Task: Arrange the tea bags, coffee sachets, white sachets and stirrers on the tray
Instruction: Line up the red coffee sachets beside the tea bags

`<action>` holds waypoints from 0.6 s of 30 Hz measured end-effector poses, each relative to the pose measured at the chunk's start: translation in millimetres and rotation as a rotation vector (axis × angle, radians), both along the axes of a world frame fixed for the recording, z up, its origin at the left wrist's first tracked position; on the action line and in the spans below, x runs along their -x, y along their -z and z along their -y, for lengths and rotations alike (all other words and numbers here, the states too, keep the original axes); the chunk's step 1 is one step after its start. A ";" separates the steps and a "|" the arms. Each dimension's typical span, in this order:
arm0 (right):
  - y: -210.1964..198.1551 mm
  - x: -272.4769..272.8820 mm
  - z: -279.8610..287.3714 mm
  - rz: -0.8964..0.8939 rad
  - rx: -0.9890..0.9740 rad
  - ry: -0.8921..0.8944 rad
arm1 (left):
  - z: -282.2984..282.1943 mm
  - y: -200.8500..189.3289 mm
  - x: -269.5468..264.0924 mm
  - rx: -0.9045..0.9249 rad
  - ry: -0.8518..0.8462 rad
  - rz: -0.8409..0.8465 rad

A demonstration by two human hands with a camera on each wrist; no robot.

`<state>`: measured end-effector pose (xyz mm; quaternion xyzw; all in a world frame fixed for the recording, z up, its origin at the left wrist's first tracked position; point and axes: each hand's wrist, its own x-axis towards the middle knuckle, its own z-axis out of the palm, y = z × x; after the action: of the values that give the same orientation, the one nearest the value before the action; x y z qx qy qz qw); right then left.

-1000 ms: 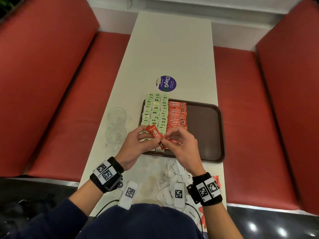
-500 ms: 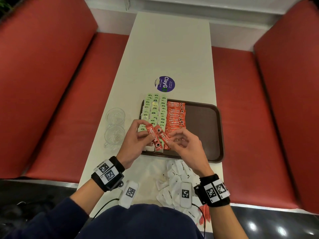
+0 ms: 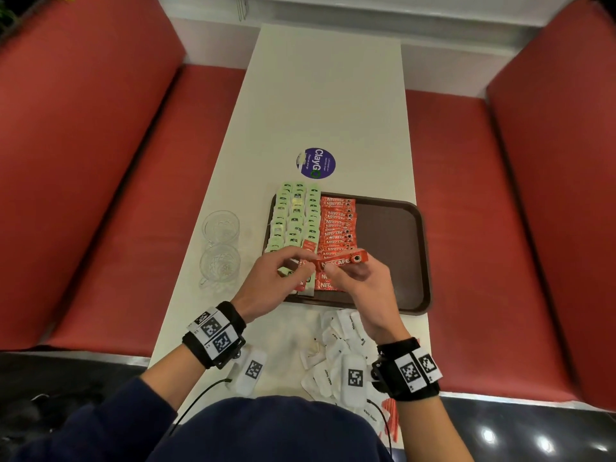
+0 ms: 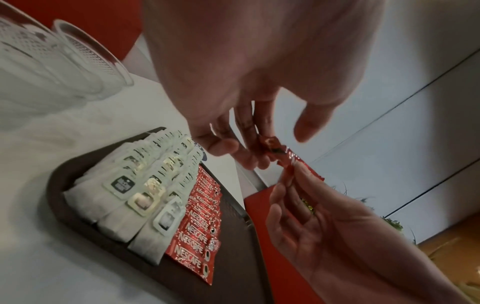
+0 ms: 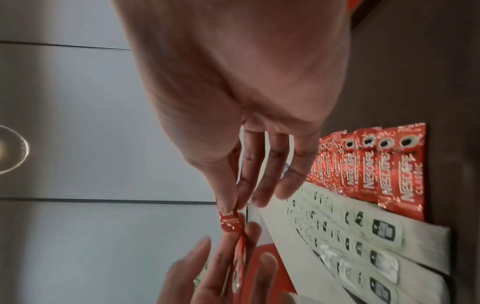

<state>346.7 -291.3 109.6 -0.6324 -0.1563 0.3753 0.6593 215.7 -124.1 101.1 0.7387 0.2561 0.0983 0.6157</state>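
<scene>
Midair, coffee sachet [image 3: 340,260] between hands [image 3: 320,281]

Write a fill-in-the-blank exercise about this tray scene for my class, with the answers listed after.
1. Both hands hold a red ____ sachet above the tray.
2. The tea bags lie in rows at the tray's ____ side.
3. The white sachets lie on the ____, not the tray.
4. Two empty ____ stand left of the tray.

Answers: coffee; left; table; glasses

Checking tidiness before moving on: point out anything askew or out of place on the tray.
The tea bags in the far rows overhang the tray rim onto the table. One loose coffee sachet lies tilted across the tea bags, outside the coffee sachet column.
</scene>
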 end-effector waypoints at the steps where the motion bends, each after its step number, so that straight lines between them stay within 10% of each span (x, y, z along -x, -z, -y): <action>1: 1.4 0.7 0.1 -0.012 -0.007 -0.002 | 1.3 2.2 -2.3 -0.040 -0.001 -0.001; 11: 11.4 -22.0 26.8 0.198 0.113 0.010 | -2.9 13.7 -7.1 -0.229 0.042 -0.040; 18: 33.9 -23.7 26.9 1.293 0.445 -0.278 | 0.2 22.2 -11.1 -0.321 0.108 -0.125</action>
<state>370.4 -318.2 75.8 -0.8232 -0.5162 0.0276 0.2348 226.8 -124.2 78.8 0.8448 0.2350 0.0585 0.4771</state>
